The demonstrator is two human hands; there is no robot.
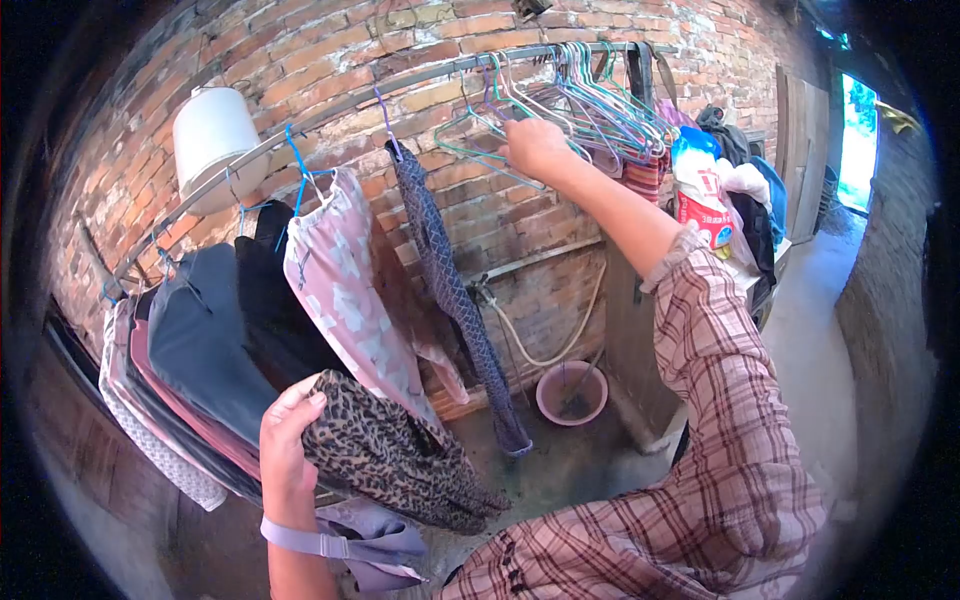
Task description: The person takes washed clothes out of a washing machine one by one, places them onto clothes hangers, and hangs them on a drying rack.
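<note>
My left hand (288, 430) is closed on the edge of a leopard-print garment (390, 455), which hangs down from it in folds. Over my left forearm lies a grey-purple bra (375, 540), its strap around the wrist. My right hand (538, 150) reaches up to the rail, its fingers curled around a green wire clothes hanger (465, 150); the fingertips are partly hidden. Several more coloured hangers (610, 105) crowd the rail just right of that hand.
Along the metal rail (350, 100) hang pink floral trousers (345, 270), a narrow dark patterned garment (440, 270) and dark trousers (205, 320). A white bucket (212, 140) is by the brick wall. Below are a hose (540, 362) and a pink basin (572, 415). Bags (705, 205) are piled right.
</note>
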